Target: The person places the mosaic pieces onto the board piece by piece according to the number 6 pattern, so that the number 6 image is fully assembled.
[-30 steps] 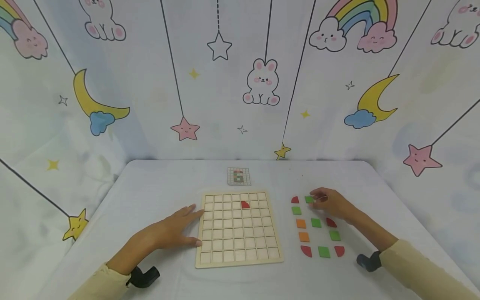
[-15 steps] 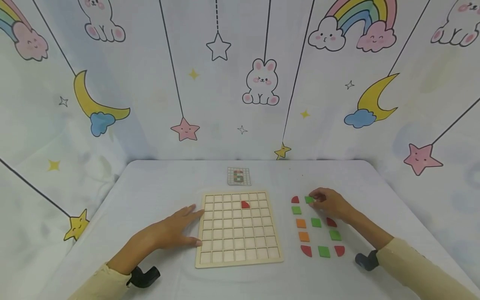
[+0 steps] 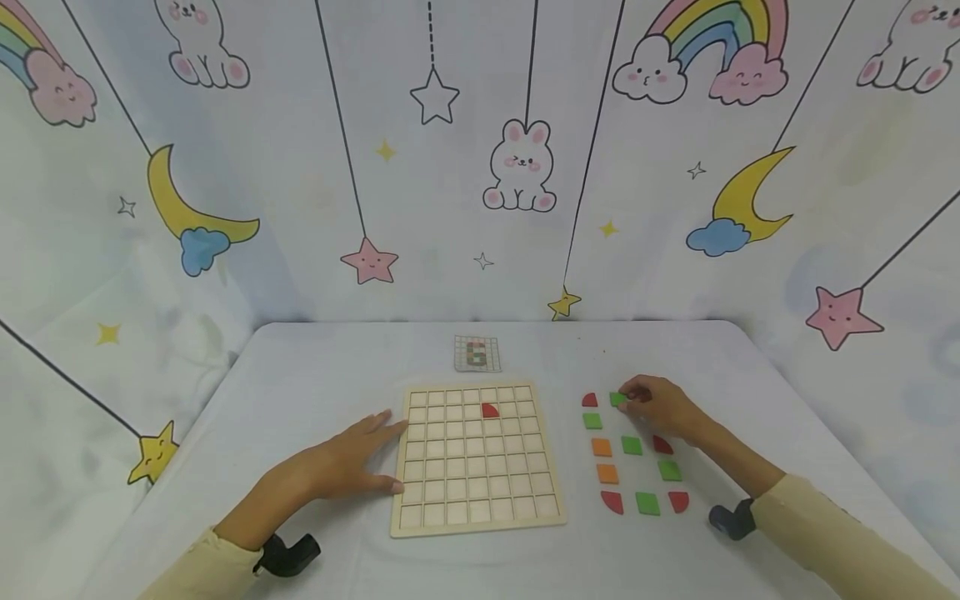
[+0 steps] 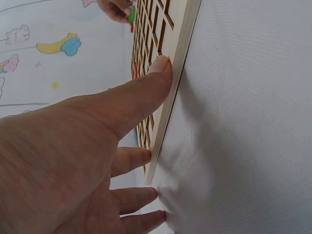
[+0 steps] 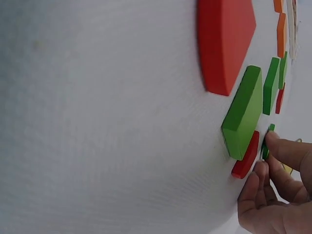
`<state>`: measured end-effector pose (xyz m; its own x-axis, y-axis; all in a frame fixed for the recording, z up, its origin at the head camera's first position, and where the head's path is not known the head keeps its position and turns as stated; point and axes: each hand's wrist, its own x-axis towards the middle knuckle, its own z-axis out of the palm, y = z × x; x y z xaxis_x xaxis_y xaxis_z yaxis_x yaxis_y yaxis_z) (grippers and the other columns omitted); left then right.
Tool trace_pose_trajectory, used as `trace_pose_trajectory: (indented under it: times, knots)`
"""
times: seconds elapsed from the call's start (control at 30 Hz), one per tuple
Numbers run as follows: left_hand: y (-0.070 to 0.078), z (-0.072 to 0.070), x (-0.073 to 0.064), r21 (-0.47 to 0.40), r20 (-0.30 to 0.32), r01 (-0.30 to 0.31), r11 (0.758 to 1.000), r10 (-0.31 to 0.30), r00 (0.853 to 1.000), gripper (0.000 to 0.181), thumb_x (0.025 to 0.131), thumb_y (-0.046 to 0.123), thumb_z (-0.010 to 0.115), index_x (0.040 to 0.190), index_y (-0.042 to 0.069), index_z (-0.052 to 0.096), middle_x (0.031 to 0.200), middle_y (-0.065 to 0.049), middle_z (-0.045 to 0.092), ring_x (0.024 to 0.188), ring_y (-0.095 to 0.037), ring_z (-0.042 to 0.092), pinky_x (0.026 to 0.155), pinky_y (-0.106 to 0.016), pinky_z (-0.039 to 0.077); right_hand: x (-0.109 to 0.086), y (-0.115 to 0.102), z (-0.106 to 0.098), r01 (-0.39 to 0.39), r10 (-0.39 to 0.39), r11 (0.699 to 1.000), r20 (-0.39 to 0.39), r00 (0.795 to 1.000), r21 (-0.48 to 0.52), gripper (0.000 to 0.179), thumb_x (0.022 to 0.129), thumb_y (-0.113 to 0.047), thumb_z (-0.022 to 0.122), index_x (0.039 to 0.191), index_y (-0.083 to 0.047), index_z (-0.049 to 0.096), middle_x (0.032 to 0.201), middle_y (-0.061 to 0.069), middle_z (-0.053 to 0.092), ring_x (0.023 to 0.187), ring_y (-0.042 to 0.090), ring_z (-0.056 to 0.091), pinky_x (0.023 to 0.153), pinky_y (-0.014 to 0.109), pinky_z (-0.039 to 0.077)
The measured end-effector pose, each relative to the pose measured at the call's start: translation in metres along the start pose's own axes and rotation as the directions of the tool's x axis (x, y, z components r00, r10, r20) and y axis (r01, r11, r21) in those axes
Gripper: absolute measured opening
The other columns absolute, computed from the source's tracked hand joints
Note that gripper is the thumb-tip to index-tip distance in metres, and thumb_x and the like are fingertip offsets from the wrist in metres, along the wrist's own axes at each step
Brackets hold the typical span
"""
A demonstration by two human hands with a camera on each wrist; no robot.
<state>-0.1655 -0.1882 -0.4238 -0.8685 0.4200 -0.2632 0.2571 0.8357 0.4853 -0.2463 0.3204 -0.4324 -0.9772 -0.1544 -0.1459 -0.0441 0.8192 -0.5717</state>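
Observation:
A pale wooden grid board lies on the table, with one red quarter-round tile in a cell of its upper part. My left hand rests at the board's left edge, fingers spread. In the left wrist view its thumb presses on the rim. To the right of the board, my right hand pinches a green square tile at the far end of the loose tiles. The right wrist view has this green tile between thumb and fingers, partly covered; whether it touches the table cannot be told.
Several loose tiles lie right of the board: orange squares, green squares and red quarter-rounds. Behind the board sits a small gridded card with a coloured figure. A patterned cloth hangs behind the table.
My right hand's fingers have drawn together on the green square tile, which stays in about the same place. The left hand and the board have not moved.

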Motion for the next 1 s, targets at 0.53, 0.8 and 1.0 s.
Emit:
trace_pose_trajectory:
  times: [0.53,0.8,1.0]
  knots:
    - [0.001,-0.002,-0.002,-0.003,0.001,-0.012,1.000,0.012,1.000,0.096,0.088,0.055,0.081,0.164,0.016,0.039,0.172,-0.026,0.023,0.157,-0.051,0.025,0.121,-0.070,0.030,0.002,-0.005,-0.004,0.027,-0.028,0.999,-0.034,0.999,-0.028,0.033,0.101,-0.016,0.069,0.129,0.001,0.066,0.118,0.018,0.070,0.107,0.032,0.063,0.097,0.051,0.058]
    - [0.002,-0.003,-0.002,-0.009,0.002,-0.014,1.000,0.014,1.000,0.095,0.089,0.054,0.082,0.164,0.015,0.039,0.172,-0.025,0.024,0.157,-0.050,0.025,0.121,-0.070,0.029,0.009,-0.021,-0.008,0.114,-0.116,0.993,-0.071,0.991,-0.035,0.031,0.102,-0.015,0.067,0.129,0.002,0.068,0.123,0.021,0.071,0.112,0.036,0.064,0.101,0.056,0.056]
    - [0.002,-0.002,-0.002,-0.011,0.004,0.003,1.000,-0.003,1.000,0.095,0.088,0.054,0.082,0.164,0.018,0.039,0.172,-0.023,0.023,0.158,-0.048,0.025,0.121,-0.069,0.029,0.016,-0.041,0.001,0.167,-0.168,0.986,-0.081,0.982,-0.016,0.030,0.102,-0.015,0.067,0.127,0.002,0.069,0.121,0.020,0.072,0.113,0.036,0.066,0.100,0.054,0.057]
